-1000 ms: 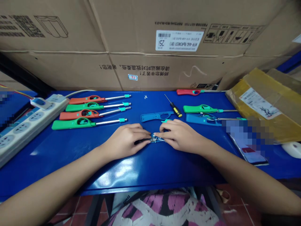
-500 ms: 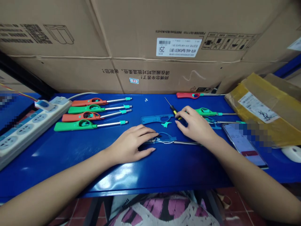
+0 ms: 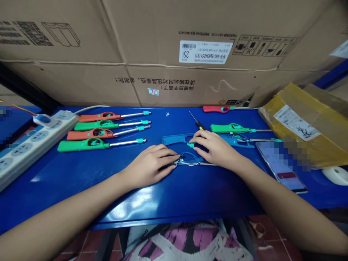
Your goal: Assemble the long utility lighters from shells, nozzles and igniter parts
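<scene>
My left hand (image 3: 153,165) is closed over the handle end of an opened blue gas lighter (image 3: 199,158), whose white wires and metal tube show to the right of my fingers. Its handle is mostly hidden beneath the hand. My right hand (image 3: 217,146) has thumb and forefinger around a small teal trigger (image 3: 190,145), just above the opened lighter. Behind those fingers lies the separate blue shell half (image 3: 174,139), partly covered. A black and yellow screwdriver (image 3: 199,124) rests on the table behind my right hand, free of its fingers.
Red and green lighters (image 3: 84,145) lie in a row at left beside a white power strip (image 3: 32,145). More lighters, including a green one (image 3: 231,128), lie at right. A phone (image 3: 282,166), a taped carton (image 3: 296,127) and a white mouse (image 3: 335,175) stand further right.
My right hand has moved left and toward me, from beside the screwdriver handle to the teal trigger. My left hand stays on the opened lighter, with its fingers drawn closer together.
</scene>
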A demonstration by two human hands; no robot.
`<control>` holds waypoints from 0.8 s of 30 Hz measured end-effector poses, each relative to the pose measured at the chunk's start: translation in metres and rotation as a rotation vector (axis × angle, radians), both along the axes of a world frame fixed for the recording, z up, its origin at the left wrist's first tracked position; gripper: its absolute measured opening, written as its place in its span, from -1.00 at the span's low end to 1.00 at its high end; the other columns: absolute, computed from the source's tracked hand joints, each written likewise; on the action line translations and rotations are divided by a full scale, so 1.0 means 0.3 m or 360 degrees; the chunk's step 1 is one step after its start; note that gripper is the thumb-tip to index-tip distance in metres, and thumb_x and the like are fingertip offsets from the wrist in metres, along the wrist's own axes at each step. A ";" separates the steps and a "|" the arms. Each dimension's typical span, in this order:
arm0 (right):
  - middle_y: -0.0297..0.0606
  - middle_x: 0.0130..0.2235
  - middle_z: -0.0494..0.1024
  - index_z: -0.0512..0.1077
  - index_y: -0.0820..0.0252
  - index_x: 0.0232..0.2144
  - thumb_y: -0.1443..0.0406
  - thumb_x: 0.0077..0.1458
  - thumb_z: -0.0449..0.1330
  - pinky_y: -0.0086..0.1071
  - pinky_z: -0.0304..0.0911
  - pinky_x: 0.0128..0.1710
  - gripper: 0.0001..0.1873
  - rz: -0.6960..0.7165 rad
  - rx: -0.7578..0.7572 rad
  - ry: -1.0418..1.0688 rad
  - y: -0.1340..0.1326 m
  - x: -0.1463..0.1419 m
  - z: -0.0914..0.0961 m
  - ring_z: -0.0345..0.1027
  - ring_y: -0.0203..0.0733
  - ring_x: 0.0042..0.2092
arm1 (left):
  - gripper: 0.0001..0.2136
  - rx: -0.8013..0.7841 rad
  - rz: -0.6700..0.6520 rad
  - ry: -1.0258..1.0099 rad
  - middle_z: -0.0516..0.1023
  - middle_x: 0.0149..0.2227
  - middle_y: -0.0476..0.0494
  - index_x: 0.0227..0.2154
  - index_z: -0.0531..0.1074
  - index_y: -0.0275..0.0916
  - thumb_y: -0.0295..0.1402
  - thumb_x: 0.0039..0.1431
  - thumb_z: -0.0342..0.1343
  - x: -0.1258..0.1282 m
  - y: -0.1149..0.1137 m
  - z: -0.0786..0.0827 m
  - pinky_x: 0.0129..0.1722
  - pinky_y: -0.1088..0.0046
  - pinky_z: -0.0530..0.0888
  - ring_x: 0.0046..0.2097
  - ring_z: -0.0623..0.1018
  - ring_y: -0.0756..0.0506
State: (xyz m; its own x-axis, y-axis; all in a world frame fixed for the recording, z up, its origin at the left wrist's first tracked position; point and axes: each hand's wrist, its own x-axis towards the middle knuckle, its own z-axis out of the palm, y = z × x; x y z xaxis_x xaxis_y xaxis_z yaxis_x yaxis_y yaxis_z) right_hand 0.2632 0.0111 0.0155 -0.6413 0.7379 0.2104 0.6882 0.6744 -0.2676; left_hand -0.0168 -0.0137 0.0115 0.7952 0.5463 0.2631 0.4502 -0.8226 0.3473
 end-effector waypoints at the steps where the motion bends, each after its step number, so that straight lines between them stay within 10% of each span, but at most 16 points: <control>1: -0.09 -0.03 0.47 0.47 0.14 -0.03 0.32 0.31 0.10 -0.12 0.31 0.00 -0.77 0.0006 -0.0014 0.0027 -0.002 0.001 0.003 0.38 -0.03 0.02 | -0.69 -0.0013 0.0008 -0.0012 0.58 0.03 -0.22 0.12 0.47 -0.19 -0.32 0.39 0.06 0.000 -0.001 0.000 -0.02 0.21 0.49 0.01 0.53 -0.17; 24: -0.23 -0.14 0.43 0.42 0.14 -0.13 0.29 0.23 0.23 -0.34 0.36 -0.21 -0.85 0.0014 -0.0323 0.0652 -0.052 -0.029 0.043 0.35 -0.26 -0.25 | -0.69 -0.0228 0.0089 -0.0408 0.62 -0.04 -0.22 0.06 0.49 -0.23 -0.31 0.29 0.20 0.012 -0.007 -0.003 -0.01 0.23 0.54 -0.06 0.57 -0.14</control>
